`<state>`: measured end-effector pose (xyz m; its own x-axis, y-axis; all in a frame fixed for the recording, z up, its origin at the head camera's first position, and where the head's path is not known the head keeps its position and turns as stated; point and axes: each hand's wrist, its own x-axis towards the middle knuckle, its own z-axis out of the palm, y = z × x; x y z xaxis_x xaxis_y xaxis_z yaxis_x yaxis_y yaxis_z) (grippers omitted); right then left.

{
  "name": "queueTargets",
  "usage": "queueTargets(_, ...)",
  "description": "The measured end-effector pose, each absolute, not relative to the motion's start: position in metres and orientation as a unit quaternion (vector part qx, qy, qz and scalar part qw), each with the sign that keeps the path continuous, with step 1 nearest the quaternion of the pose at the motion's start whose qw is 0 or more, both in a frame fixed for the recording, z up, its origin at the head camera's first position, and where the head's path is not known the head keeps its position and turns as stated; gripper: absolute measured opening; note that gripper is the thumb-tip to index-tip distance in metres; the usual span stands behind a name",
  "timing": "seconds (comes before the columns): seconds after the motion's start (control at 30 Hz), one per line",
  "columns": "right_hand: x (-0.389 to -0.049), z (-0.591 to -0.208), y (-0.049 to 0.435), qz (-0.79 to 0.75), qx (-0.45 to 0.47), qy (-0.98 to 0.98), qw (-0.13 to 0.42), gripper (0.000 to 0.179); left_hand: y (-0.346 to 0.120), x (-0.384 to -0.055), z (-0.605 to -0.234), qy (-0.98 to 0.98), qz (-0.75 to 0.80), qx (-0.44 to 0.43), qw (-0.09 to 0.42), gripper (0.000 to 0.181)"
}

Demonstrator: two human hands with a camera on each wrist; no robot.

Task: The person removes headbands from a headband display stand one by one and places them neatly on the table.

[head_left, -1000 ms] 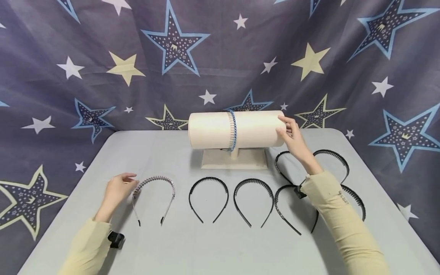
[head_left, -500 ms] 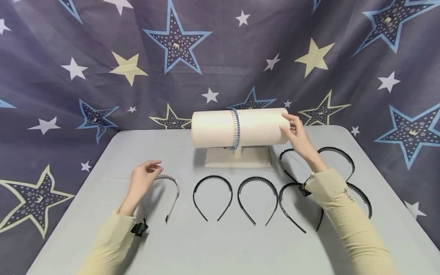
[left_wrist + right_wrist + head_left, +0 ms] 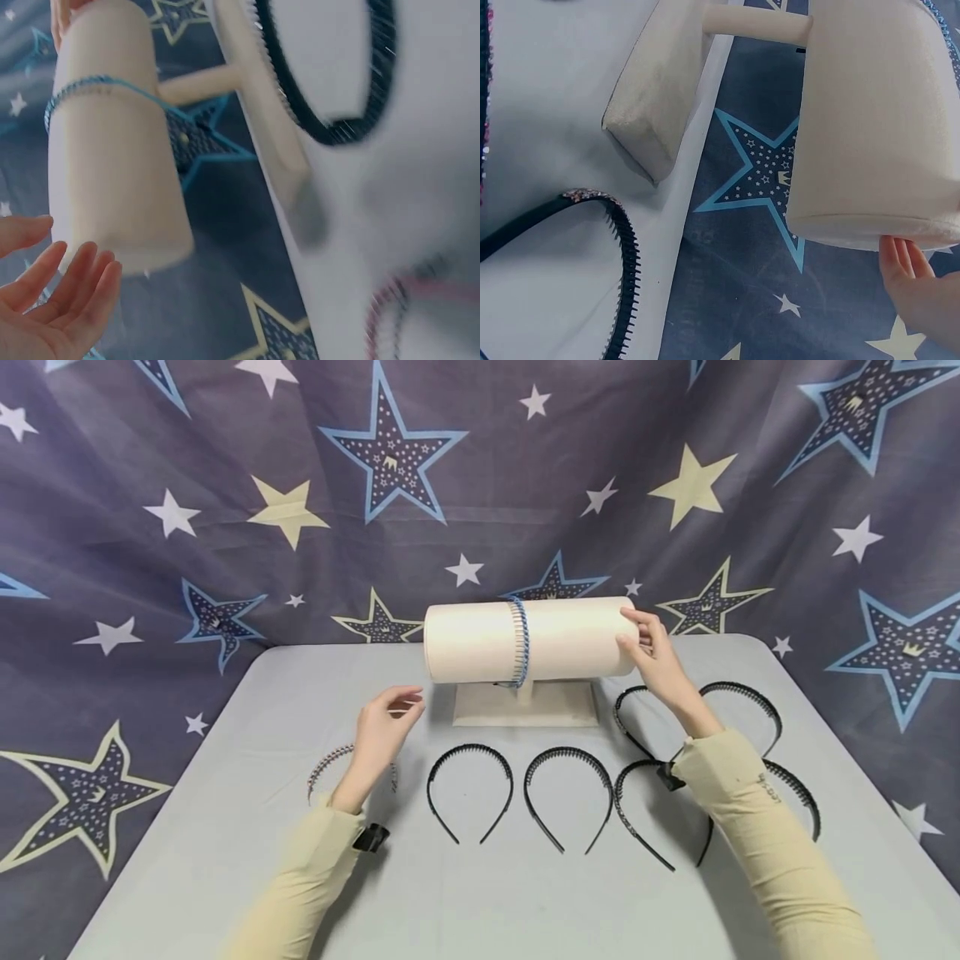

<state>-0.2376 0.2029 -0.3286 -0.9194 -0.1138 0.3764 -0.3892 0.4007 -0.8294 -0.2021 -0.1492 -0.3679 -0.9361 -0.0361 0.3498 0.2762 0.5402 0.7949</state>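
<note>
In the head view, the left hand [image 3: 382, 718] hovers with spread fingers, holding nothing, between the silver headband [image 3: 327, 762] on the surface [image 3: 225, 860] and the left end of the cream cylinder stand [image 3: 480, 639]. The right hand [image 3: 651, 652] rests straight fingers on the stand's right end. A blue headband [image 3: 520, 639] sits around the cylinder.

In the left wrist view, the open palm [image 3: 45, 307] is just beside the cylinder end [image 3: 112, 172].

In the right wrist view, fingertips [image 3: 900, 259] touch the cylinder's end [image 3: 870, 120].

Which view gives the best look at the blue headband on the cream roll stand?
The head view: the blue headband shows as a full arc around the roll, near its middle. The left wrist view shows it close but slanted and partly cut off. The right wrist view catches only a sliver at the top right corner.
</note>
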Motion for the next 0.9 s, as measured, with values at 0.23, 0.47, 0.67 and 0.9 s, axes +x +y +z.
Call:
queueTargets(0.23, -0.239, -0.328, 0.203, 0.524, 0.154, -0.827, 0.133, 0.042, -0.115, -0.207, -0.362, -0.835, -0.507, -0.116, 0.18, 0.024)
queueTargets(0.47, -0.238, -0.329, 0.203, 0.522, 0.158, -0.826, 0.138, 0.041, -0.086, -0.209, -0.362, -0.818, -0.522, -0.144, 0.194, 0.026)
queueTargets(0.67, -0.239, -0.329, 0.203, 0.522, 0.159, -0.826, 0.14, 0.041, -0.067, -0.211, -0.36, -0.807, -0.538, -0.14, 0.198, 0.028)
queueTargets(0.9, -0.238, -0.329, 0.203, 0.517, 0.164, -0.828, 0.142, 0.041, -0.048, -0.215, -0.359, -0.81, -0.531, -0.135, 0.208, 0.032)
